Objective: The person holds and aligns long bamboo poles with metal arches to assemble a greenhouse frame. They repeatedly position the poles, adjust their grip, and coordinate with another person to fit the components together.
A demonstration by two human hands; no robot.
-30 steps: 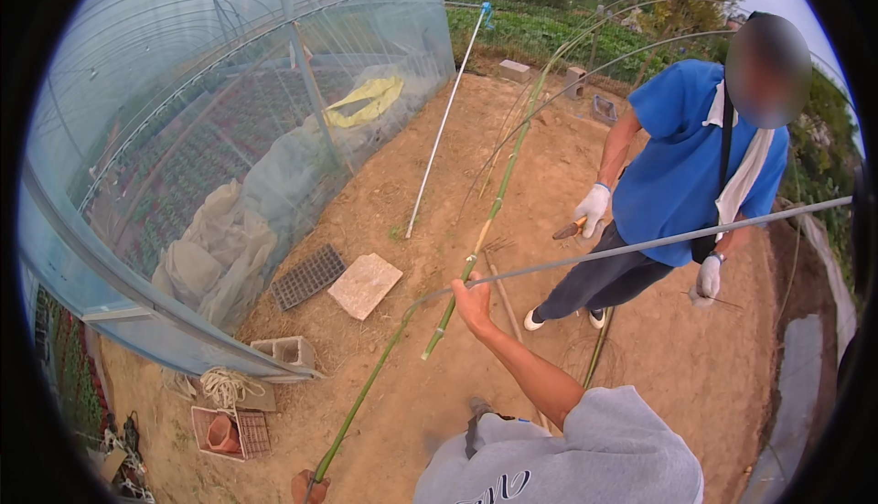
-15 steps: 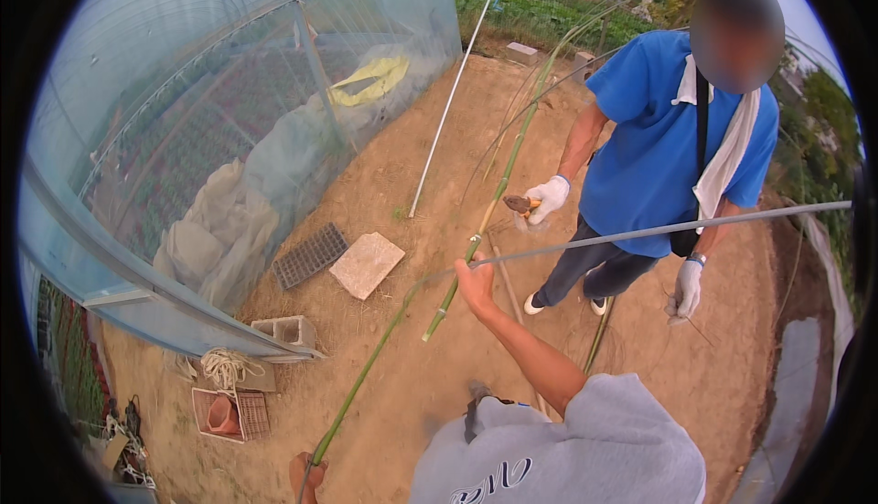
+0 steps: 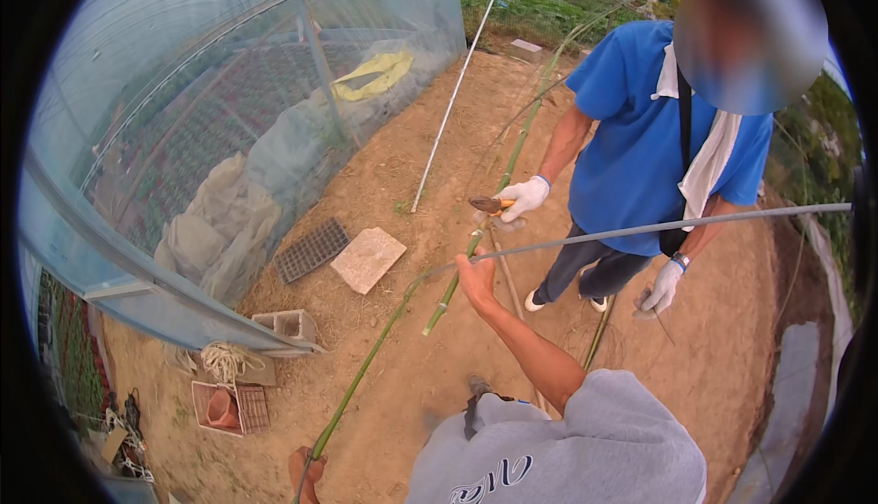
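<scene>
At the middle, my right hand (image 3: pixel 477 282) is closed around a green bamboo pole (image 3: pixel 442 309), just where a long grey rod (image 3: pixel 640 230) crosses it. Low on the left, my left hand (image 3: pixel 307 469) wraps round the lower part of a long, thin green stem (image 3: pixel 366 371), which runs up toward that crossing. Facing me stands a co-worker in a blue shirt (image 3: pixel 645 152). One of their gloved hands (image 3: pixel 526 196) holds an orange-handled hand tool (image 3: pixel 494 204) beside the bamboo; the other (image 3: pixel 662 288) has a thin wire by its fingers.
A plastic-covered greenhouse (image 3: pixel 229 92) stands left. On the soil lie a black seedling tray (image 3: pixel 312 251), a pale slab (image 3: pixel 368 260), a concrete block (image 3: pixel 288 325) and a basket (image 3: pixel 254 411) with a reddish pot. A white pole (image 3: pixel 448 106) lies farther off.
The co-worker has leaned closer, and the gloved hand with the orange-handled tool has moved left toward the bamboo. The other gloved hand has shifted slightly left. My hands keep nearly the same places.
</scene>
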